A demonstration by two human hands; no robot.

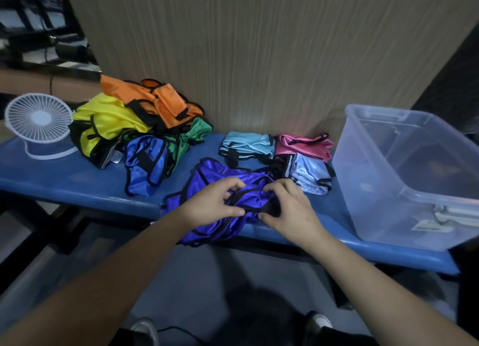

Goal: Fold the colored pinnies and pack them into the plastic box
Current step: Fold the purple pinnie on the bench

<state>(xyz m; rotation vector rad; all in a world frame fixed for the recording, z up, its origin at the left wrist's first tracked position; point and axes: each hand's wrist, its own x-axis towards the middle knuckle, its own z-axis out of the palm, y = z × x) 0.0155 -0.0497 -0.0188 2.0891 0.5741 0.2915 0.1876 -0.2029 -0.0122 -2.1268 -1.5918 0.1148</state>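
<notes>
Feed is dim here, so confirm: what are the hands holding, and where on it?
Both hands hold the purple pinny: left hand and right hand pinch its bunched middle at the black trim, on the blue bench.

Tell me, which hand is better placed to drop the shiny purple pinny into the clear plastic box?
Probably the right hand: it grips the shiny purple pinny on the side nearer the clear plastic box, while the left hand sits farther away.

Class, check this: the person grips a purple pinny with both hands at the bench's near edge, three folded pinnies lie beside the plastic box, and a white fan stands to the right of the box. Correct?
Not quite. The head view shows the white fan at the bench's far left, beyond the unfolded pile, not right of the plastic box. The rest stands.
</notes>
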